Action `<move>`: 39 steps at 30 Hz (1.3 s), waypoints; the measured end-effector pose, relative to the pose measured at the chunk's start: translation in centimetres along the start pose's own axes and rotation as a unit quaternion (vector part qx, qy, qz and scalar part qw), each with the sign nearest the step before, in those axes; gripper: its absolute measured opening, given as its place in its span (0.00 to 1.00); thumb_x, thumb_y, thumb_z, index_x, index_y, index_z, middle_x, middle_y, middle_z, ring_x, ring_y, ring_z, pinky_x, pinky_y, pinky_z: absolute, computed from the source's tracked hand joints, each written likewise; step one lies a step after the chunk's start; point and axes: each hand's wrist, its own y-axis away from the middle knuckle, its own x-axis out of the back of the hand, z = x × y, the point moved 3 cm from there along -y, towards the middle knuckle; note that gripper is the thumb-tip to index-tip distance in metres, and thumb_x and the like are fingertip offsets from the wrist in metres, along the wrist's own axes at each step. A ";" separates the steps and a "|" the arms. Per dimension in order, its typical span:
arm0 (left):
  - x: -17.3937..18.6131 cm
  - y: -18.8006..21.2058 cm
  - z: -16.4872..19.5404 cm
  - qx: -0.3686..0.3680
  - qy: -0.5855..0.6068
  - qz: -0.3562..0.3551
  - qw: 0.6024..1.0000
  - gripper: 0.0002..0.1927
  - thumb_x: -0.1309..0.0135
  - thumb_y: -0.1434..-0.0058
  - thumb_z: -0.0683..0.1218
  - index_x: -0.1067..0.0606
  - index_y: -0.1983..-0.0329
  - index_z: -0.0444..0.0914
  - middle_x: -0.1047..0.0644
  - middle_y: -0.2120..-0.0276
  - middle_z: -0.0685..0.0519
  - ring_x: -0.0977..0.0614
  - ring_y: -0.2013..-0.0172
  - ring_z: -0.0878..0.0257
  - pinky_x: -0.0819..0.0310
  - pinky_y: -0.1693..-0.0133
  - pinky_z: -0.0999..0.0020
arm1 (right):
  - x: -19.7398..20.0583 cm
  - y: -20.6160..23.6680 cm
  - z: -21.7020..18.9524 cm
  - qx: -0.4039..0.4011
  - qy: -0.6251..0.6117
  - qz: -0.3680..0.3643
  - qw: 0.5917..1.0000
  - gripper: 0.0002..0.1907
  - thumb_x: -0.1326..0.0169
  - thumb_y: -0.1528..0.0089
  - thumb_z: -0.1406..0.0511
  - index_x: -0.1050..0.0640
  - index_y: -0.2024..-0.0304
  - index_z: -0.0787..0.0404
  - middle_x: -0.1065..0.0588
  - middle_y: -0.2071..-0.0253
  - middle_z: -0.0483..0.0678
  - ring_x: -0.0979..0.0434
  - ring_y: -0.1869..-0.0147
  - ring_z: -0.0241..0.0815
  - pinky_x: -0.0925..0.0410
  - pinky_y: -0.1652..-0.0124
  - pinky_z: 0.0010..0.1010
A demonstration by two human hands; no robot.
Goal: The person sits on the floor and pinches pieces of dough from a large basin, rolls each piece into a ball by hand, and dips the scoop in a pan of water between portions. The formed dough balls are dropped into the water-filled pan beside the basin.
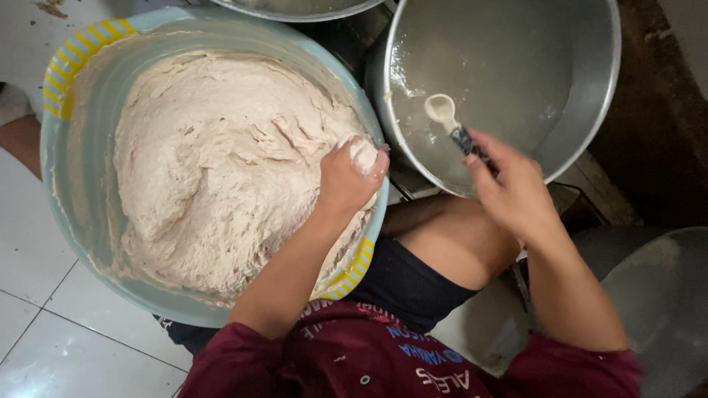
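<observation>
A large light-blue plastic basin (pixel 55 158) with yellow striped rim patches holds a big mound of pale sticky dough (pixel 214 169). My left hand (pixel 346 177) is closed around a small lump of that dough at the mound's right edge. My right hand (pixel 509 188) grips the dark handle of a small white spoon (pixel 441 110), whose bowl rests inside a large metal pot (pixel 590 81) filled with cloudy liquid.
A second metal bowl rim (pixel 295 9) shows at the top edge. My bare knee (pixel 457 243) sits between basin and pot. White floor tiles (pixel 44 339) lie at the lower left, and a grey rounded container (pixel 664 295) stands at the lower right.
</observation>
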 end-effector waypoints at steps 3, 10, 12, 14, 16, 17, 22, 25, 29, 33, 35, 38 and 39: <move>-0.6 0.4 -0.1 0.051 0.030 -0.009 0.998 0.14 0.33 0.41 0.48 0.24 0.66 0.34 0.21 0.74 0.44 0.16 0.72 0.45 0.23 0.67 0.57 | -1.2 1.5 -0.1 -0.070 -0.015 -0.104 0.992 0.25 0.47 0.31 0.65 0.26 0.31 0.51 0.21 0.66 0.60 0.21 0.64 0.52 0.29 0.63 0.37; -1.4 0.6 0.3 0.053 0.051 -0.066 0.995 0.12 0.35 0.48 0.44 0.20 0.61 0.38 0.18 0.70 0.45 0.13 0.68 0.49 0.19 0.64 0.59 | -3.5 3.6 -2.3 0.249 -0.032 -0.056 0.966 0.24 0.50 0.30 0.66 0.31 0.31 0.62 0.23 0.55 0.46 0.25 0.52 0.28 0.31 0.54 0.24; -1.6 0.5 0.3 0.072 -0.012 -0.090 0.993 0.11 0.35 0.46 0.44 0.18 0.60 0.40 0.17 0.68 0.44 0.13 0.64 0.49 0.18 0.61 0.58 | -4.1 3.2 -1.2 0.095 -0.153 -0.152 0.972 0.25 0.51 0.31 0.66 0.31 0.31 0.60 0.23 0.59 0.44 0.30 0.64 0.28 0.33 0.63 0.24; -1.2 0.4 0.4 0.063 -0.028 -0.087 0.994 0.20 0.32 0.54 0.48 0.19 0.58 0.38 0.18 0.66 0.41 0.15 0.63 0.45 0.20 0.59 0.54 | -4.3 3.1 -0.2 -0.005 -0.226 -0.210 0.951 0.25 0.52 0.32 0.67 0.31 0.31 0.59 0.23 0.61 0.43 0.33 0.71 0.28 0.34 0.70 0.23; -0.9 0.0 0.4 0.044 -0.092 -0.074 0.992 0.26 0.31 0.59 0.52 0.18 0.56 0.37 0.18 0.66 0.39 0.17 0.61 0.40 0.23 0.58 0.50 | -4.0 2.8 0.5 -0.046 -0.257 -0.230 0.938 0.24 0.54 0.32 0.67 0.30 0.32 0.59 0.22 0.60 0.42 0.33 0.73 0.28 0.36 0.73 0.23; -0.7 -0.1 0.4 0.030 -0.146 -0.062 0.987 0.28 0.30 0.60 0.53 0.18 0.56 0.36 0.18 0.66 0.38 0.18 0.60 0.37 0.24 0.57 0.47 | -3.6 2.5 0.7 -0.030 -0.243 -0.208 0.947 0.25 0.53 0.32 0.67 0.31 0.31 0.58 0.22 0.60 0.43 0.32 0.72 0.29 0.35 0.72 0.24; -0.4 0.2 -0.5 0.079 -0.222 -0.062 0.970 0.37 0.28 0.56 0.64 0.19 0.57 0.29 0.22 0.62 0.28 0.20 0.60 0.32 0.25 0.57 0.47 | -0.7 1.6 0.4 0.155 0.010 -0.006 0.988 0.25 0.47 0.32 0.65 0.29 0.32 0.60 0.20 0.52 0.55 0.20 0.55 0.40 0.29 0.57 0.32; -0.1 0.7 -0.7 0.025 -0.149 -0.045 0.987 0.31 0.30 0.50 0.59 0.21 0.58 0.27 0.21 0.63 0.31 0.19 0.59 0.35 0.23 0.55 0.49 | -0.1 0.4 0.8 0.043 0.077 -0.023 0.996 0.26 0.46 0.36 0.64 0.26 0.34 0.54 0.21 0.55 0.59 0.20 0.63 0.48 0.29 0.61 0.37; 0.0 0.9 -0.9 0.025 -0.048 -0.018 0.998 0.17 0.33 0.43 0.50 0.22 0.63 0.32 0.20 0.69 0.39 0.18 0.65 0.41 0.22 0.60 0.53 | 0.3 0.2 0.2 0.030 0.045 0.027 0.998 0.23 0.46 0.34 0.64 0.25 0.35 0.55 0.20 0.54 0.58 0.21 0.63 0.48 0.29 0.62 0.36; -0.5 1.2 -0.4 0.014 0.000 0.019 1.000 0.14 0.32 0.42 0.47 0.25 0.67 0.34 0.20 0.74 0.45 0.16 0.73 0.47 0.22 0.68 0.58 | -1.1 1.8 0.3 -0.055 -0.107 -0.077 0.990 0.25 0.47 0.34 0.63 0.27 0.33 0.52 0.19 0.59 0.56 0.23 0.66 0.47 0.29 0.64 0.34; -0.6 1.3 -0.1 -0.013 0.062 0.010 0.998 0.18 0.33 0.45 0.47 0.26 0.60 0.31 0.19 0.72 0.45 0.15 0.71 0.48 0.21 0.68 0.59 | -1.6 2.7 -0.4 0.005 -0.087 -0.091 0.992 0.26 0.46 0.34 0.64 0.27 0.33 0.54 0.19 0.57 0.55 0.24 0.62 0.44 0.30 0.62 0.33; -0.8 1.3 0.3 -0.035 0.060 -0.005 0.998 0.20 0.33 0.48 0.46 0.25 0.57 0.31 0.20 0.70 0.43 0.15 0.70 0.46 0.20 0.67 0.58 | -2.8 4.1 -1.8 0.156 0.026 -0.047 0.986 0.25 0.45 0.34 0.66 0.28 0.34 0.61 0.21 0.53 0.53 0.21 0.51 0.40 0.29 0.55 0.31; -0.9 1.3 0.4 -0.039 0.043 -0.010 0.998 0.19 0.33 0.50 0.45 0.23 0.58 0.32 0.20 0.70 0.42 0.15 0.69 0.45 0.21 0.67 0.58 | -3.3 4.2 -2.1 0.187 0.002 -0.047 0.981 0.25 0.46 0.33 0.67 0.29 0.34 0.63 0.22 0.51 0.53 0.22 0.49 0.40 0.29 0.53 0.30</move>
